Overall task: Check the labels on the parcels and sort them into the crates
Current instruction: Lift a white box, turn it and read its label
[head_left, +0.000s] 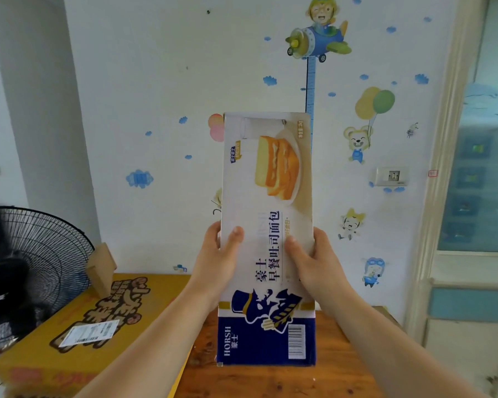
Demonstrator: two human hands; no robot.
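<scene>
- Sticker-decorated white wall (184,81); brown wooden worktop (342,354) below.
- Tall white-and-blue printed cardboard bread box (266,196) upright, long axis vertical.
- Left hand (217,254) and right hand (316,259) clamp its sides; most of it rises above the grip.

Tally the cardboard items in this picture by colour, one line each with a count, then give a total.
White and blue: 1, the bread box held up in both hands
Yellow: 1, the large carton lower left
Plain brown: 1, the small cardboard piece on the carton
Total: 3
</scene>
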